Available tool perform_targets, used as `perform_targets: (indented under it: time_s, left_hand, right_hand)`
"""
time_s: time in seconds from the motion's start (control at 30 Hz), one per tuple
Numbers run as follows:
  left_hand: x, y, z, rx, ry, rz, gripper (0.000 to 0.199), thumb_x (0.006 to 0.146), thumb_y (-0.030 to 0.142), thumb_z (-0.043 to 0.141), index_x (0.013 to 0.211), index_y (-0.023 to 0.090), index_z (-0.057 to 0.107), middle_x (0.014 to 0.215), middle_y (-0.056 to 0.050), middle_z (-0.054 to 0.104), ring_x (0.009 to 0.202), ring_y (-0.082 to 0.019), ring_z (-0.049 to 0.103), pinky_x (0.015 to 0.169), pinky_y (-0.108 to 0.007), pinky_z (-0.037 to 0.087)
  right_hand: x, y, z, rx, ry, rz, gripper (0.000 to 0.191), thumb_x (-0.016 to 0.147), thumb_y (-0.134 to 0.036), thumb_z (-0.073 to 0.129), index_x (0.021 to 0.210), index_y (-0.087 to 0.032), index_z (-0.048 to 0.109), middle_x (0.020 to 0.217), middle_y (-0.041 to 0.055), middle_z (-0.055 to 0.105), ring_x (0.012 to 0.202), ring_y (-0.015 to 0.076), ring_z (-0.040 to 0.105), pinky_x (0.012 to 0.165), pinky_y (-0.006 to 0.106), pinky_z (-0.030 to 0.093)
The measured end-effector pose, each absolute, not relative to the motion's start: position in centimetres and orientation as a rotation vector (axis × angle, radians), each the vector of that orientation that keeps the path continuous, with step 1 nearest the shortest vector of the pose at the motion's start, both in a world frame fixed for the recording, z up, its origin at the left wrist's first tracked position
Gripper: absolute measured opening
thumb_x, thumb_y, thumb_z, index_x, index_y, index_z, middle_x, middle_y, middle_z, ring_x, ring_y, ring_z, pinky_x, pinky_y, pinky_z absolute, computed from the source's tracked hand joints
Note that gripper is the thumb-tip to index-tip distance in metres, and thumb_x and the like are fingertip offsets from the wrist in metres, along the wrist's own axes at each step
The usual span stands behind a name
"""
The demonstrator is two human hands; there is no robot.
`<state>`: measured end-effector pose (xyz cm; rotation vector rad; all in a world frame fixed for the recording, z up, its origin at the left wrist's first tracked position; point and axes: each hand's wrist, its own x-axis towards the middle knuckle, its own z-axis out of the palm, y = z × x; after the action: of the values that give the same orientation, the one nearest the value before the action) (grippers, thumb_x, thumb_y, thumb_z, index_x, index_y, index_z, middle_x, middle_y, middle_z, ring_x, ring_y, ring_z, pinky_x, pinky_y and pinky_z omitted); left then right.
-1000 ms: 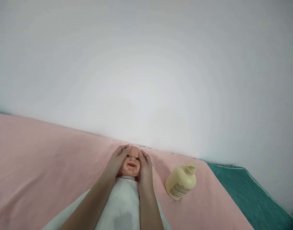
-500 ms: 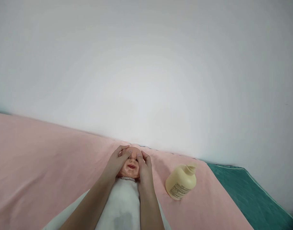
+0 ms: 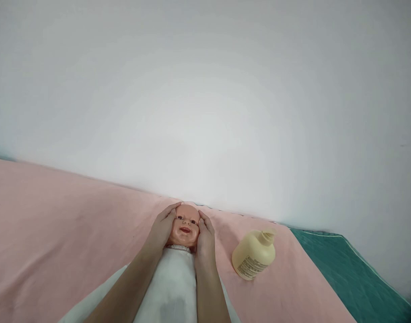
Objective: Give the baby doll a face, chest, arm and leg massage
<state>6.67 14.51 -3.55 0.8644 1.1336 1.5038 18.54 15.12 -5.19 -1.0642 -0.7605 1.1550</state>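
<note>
A baby doll (image 3: 185, 231) with a bald plastic head and a white cloth body lies on its back on a pink sheet, head pointing away from me. My left hand (image 3: 162, 228) cups the left side of its head, fingertips reaching up near the crown. On the opposite side my right hand (image 3: 206, 232) presses along the temple and cheek. Both thumbs rest at the sides of the head, leaving eyes and mouth uncovered. What lies under the head is hidden. To the right of my right hand stands a yellow pump bottle (image 3: 253, 255) with printed text.
The pink sheet (image 3: 74, 224) covers most of the surface and ends at a white wall (image 3: 205, 112) just beyond the doll's head. A green cover (image 3: 347, 269) shows at the right. White cloth (image 3: 94, 294) spreads out beneath my forearms.
My thumbs have slid outward from the forehead and eyes to the sides of the doll's head, so the eyes now show. The bottle has stayed in place.
</note>
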Motion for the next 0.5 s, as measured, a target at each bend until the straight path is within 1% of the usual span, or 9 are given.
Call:
perform_targets:
  time_s: [0.13,0.23,0.3,0.4,0.5]
  left_hand:
    - [6.7,14.6,-3.6,0.863,1.112,1.530,0.033,0.079,0.035,0.057,0.106,0.019,0.066,0.122,-0.010,0.064,0.113,-0.025,0.058,0.099,-0.037,0.044]
    - [6.9,14.1,-3.1,0.856,1.100,1.523,0.041,0.078,0.046,0.059,0.106,0.018,0.065,0.116,-0.011,0.066,0.105,-0.026,0.063,0.091,-0.037,0.049]
    - [6.9,13.8,-2.7,0.856,1.103,1.498,0.046,0.075,0.050,0.061,0.107,0.018,0.065,0.111,-0.012,0.068,0.100,-0.026,0.065,0.084,-0.036,0.052]
    - [6.8,13.4,-2.3,0.867,1.123,1.448,0.046,0.072,0.047,0.068,0.108,0.018,0.062,0.105,-0.010,0.069,0.096,-0.025,0.066,0.079,-0.034,0.053]
    - [6.6,13.4,-2.2,0.872,1.149,1.395,0.045,0.072,0.037,0.069,0.112,0.020,0.058,0.101,-0.009,0.069,0.091,-0.024,0.068,0.076,-0.033,0.054]
  right_hand:
    - [18.5,15.0,-5.1,-1.051,-0.764,1.155,0.041,0.067,-0.040,0.064,0.103,-0.021,0.065,0.115,0.0077,0.065,0.109,0.0288,0.058,0.087,0.038,0.050]
    - [18.4,14.4,-4.6,-1.051,-0.785,1.155,0.038,0.073,-0.046,0.065,0.102,-0.021,0.065,0.109,0.0068,0.067,0.106,0.0277,0.060,0.088,0.037,0.050]
    - [18.2,14.0,-4.2,-1.054,-0.805,1.174,0.041,0.075,-0.051,0.067,0.103,-0.021,0.063,0.106,0.0070,0.067,0.103,0.0275,0.061,0.087,0.037,0.050]
    - [18.2,13.7,-3.8,-1.063,-0.841,1.191,0.049,0.073,-0.051,0.072,0.109,-0.020,0.058,0.108,0.0081,0.066,0.103,0.0277,0.062,0.084,0.036,0.052]
    - [18.3,13.8,-3.9,-1.083,-0.853,1.171,0.049,0.071,-0.045,0.074,0.110,-0.020,0.057,0.108,0.0086,0.065,0.102,0.0278,0.062,0.081,0.035,0.053]
